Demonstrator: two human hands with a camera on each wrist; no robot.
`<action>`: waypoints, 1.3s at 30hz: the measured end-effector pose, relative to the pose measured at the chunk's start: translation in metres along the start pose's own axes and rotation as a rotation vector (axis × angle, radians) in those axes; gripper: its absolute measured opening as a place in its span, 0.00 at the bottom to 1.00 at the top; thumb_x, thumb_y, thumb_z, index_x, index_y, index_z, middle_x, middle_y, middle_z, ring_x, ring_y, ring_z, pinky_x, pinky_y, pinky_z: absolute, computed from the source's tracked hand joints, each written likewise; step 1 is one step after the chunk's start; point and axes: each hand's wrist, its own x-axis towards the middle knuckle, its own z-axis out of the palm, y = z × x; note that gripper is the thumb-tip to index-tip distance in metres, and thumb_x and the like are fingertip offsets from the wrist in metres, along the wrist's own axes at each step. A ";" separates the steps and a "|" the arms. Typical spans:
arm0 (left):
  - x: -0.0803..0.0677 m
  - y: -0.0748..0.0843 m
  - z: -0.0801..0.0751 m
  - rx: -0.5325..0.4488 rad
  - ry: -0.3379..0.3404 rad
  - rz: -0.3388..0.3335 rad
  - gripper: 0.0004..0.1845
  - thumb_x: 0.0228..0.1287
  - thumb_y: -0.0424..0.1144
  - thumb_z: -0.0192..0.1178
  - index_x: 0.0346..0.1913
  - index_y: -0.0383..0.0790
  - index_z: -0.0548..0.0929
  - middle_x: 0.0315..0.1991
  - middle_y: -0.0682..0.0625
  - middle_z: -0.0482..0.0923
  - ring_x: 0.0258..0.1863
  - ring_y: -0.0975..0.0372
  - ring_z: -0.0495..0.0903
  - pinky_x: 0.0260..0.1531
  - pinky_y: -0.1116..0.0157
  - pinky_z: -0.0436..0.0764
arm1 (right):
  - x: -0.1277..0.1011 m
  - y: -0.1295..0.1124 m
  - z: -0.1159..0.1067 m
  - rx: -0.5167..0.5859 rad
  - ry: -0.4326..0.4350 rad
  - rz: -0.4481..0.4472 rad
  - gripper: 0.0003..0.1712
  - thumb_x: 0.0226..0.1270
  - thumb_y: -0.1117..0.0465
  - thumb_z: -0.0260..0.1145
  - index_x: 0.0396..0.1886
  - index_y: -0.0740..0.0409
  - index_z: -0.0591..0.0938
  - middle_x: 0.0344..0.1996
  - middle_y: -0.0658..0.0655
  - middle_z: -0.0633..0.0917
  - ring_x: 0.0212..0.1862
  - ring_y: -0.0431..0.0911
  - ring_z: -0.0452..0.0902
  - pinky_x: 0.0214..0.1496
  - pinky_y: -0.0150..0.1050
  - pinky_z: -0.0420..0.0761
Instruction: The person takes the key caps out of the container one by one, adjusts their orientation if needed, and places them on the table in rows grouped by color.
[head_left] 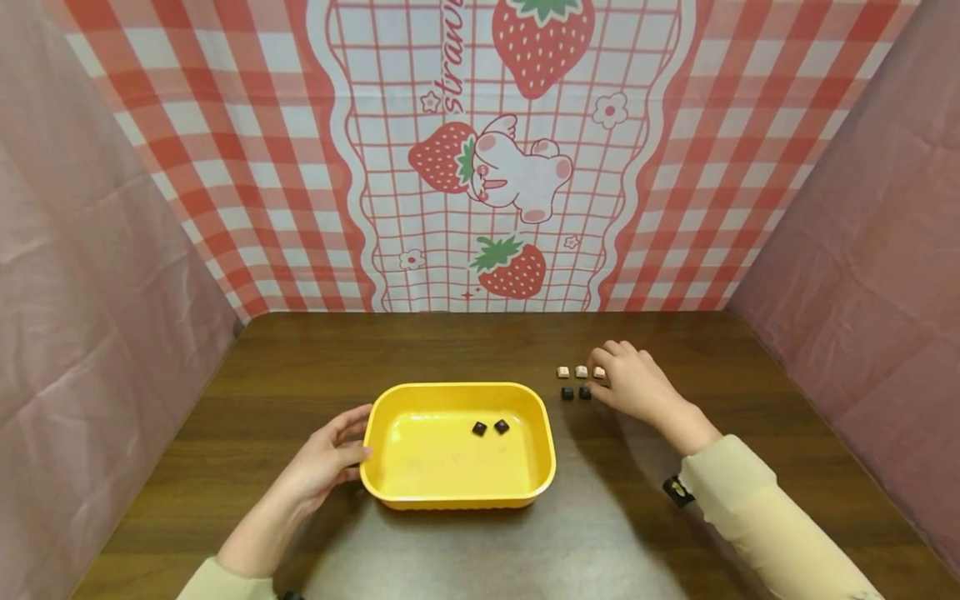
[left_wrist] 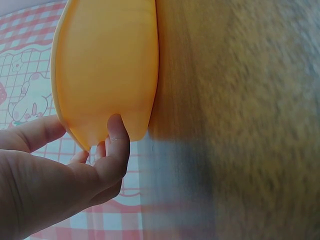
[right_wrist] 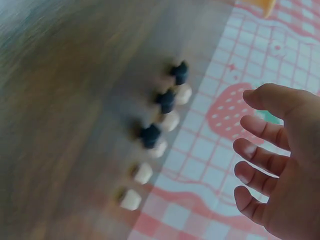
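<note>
A yellow rectangular tub (head_left: 457, 503) stands on the table with two black keycaps (head_left: 479, 428) lying inside it. My left hand (head_left: 326, 458) touches the tub's left end from outside. Its thumb and fingers are spread along the wall (left_wrist: 107, 65) and rim in the left wrist view. To the right of the tub are a row of cream keycaps (head_left: 563, 372) and, nearer me, black keycaps (head_left: 567, 393). Over the right end of these rows is my right hand (head_left: 633, 383), hiding some caps. Its fingers are loosely bent and hold nothing in the right wrist view.
The dark wooden table (head_left: 300, 350) meets a strawberry-print checked cloth (head_left: 510, 275) at its back edge. Pink cloth (head_left: 847, 292) hangs on both sides. A small black object (head_left: 678, 491) sits at my right cuff.
</note>
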 end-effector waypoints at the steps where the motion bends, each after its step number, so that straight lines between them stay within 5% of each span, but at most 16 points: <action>1: 0.000 0.000 0.000 0.000 0.000 0.000 0.34 0.62 0.23 0.51 0.71 0.34 0.55 0.65 0.30 0.58 0.51 0.53 0.76 0.38 0.59 0.82 | 0.001 -0.003 -0.002 0.001 0.005 -0.004 0.15 0.50 0.53 0.73 0.35 0.53 0.80 0.32 0.52 0.77 0.38 0.51 0.72 0.31 0.45 0.69; 15: 0.000 0.001 -0.001 0.002 0.000 -0.009 0.34 0.63 0.23 0.52 0.71 0.34 0.55 0.66 0.31 0.58 0.52 0.52 0.75 0.39 0.59 0.82 | 0.010 -0.052 -0.022 0.057 0.083 -0.113 0.17 0.50 0.51 0.73 0.36 0.51 0.79 0.34 0.51 0.78 0.39 0.49 0.71 0.36 0.45 0.70; 39: 0.001 -0.001 -0.001 -0.005 0.000 0.006 0.34 0.62 0.23 0.52 0.71 0.33 0.55 0.65 0.30 0.58 0.51 0.52 0.76 0.38 0.59 0.82 | 0.025 -0.129 0.015 0.073 -0.071 -0.291 0.16 0.54 0.51 0.70 0.41 0.50 0.81 0.36 0.48 0.76 0.40 0.46 0.69 0.37 0.39 0.65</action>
